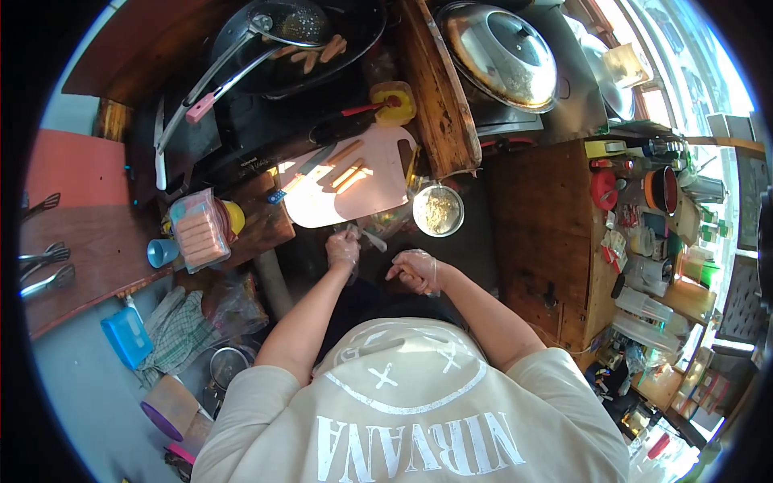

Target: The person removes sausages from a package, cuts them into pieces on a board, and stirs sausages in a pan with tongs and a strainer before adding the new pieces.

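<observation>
Both hands wear thin clear plastic gloves. My left hand (344, 248) is closed just below the near edge of the pink cutting board (314, 205); a whitish plastic strip (372, 238) shows beside it, and what it grips is unclear. To its right, my right hand (415, 272) has curled fingers, below a metal bowl (438, 211) of pale crumbly food; anything inside them is hidden. On the board lie long sausage-like pieces (349, 175) and a knife with a blue handle (277, 196).
A wok (366, 36) with brown pieces and a strainer (302, 24) stands at the top. Beside a wooden divider (445, 97) is a lidded pot (507, 56). A sausage pack (201, 233) and blue cup (163, 253) sit left; a wooden cabinet (539, 233) stands right.
</observation>
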A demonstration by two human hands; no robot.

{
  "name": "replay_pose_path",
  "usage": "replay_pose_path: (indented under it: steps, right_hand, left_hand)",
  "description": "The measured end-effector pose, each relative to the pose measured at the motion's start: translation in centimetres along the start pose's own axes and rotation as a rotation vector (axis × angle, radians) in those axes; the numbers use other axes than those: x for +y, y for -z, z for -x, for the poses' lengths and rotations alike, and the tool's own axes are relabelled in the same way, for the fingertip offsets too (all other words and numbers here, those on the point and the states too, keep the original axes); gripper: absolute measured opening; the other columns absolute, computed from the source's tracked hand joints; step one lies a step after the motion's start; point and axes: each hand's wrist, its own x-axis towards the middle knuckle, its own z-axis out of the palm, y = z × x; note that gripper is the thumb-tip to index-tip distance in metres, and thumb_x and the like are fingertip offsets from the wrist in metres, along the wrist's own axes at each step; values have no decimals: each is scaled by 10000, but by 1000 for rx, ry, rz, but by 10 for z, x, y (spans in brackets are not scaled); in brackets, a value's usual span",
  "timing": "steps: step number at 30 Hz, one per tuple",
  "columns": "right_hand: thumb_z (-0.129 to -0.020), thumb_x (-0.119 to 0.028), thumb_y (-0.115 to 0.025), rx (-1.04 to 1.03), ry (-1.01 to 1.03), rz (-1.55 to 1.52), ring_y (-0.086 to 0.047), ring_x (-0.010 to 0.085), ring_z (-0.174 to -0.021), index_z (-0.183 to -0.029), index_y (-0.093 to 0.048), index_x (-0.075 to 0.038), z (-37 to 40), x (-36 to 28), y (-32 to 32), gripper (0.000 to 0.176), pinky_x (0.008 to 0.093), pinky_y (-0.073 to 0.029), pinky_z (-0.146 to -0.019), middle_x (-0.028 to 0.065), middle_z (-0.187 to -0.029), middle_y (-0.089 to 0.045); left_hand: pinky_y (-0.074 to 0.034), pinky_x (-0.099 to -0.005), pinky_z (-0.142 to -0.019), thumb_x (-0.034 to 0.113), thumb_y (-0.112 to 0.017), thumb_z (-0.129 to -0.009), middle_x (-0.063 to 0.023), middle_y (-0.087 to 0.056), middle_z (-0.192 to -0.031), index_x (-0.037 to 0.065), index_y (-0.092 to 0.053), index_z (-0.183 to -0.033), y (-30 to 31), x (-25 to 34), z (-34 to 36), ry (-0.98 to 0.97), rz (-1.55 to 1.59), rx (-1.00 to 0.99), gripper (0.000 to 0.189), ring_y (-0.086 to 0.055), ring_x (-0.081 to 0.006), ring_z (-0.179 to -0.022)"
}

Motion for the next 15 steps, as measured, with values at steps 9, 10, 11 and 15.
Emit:
replay_pose_path:
  steps: [9,10,11,15]
  right_hand:
    - [-949,-375,-491,161,160,23,-357,87,-428,-1000,-605,-29,8,13,2,368,248,-310,-368,-3,-603,-442]
    - [-947,-374,-498,172,187,30,-379,97,-444,-996,-608,-35,5,14,2,360,263,-334,-382,-2,-615,-450]
    - [-947,-374,-498,167,195,23,-379,97,-444,-996,-608,-35,3,13,-1,360,263,-334,-382,-2,-615,-450]
    - [-922,-352,-552,259,257,-15,-451,142,-490,-947,-630,-56,-7,4,-21,307,302,-398,-438,15,-630,-483]
  left_hand:
    - [-532,-337,-667,163,-609,-883,-127,-718,-814,33,-653,-1051,-49,-45,-59,-24,228,118,218,-712,-211,-781]
    - [-539,-359,-750,189,-620,-869,-150,-722,-905,39,-591,-1180,-27,-8,-31,-111,-55,-25,347,-709,-249,-863]
    - [-545,-381,-833,216,-632,-855,-172,-725,-996,45,-528,-1308,-12,15,-12,-197,-339,-170,495,-706,-287,-945]
    - [-500,-438,-954,224,-698,-831,-187,-690,-1124,60,-502,-1352,11,27,2,-232,-498,-164,580,-650,-364,-1071]
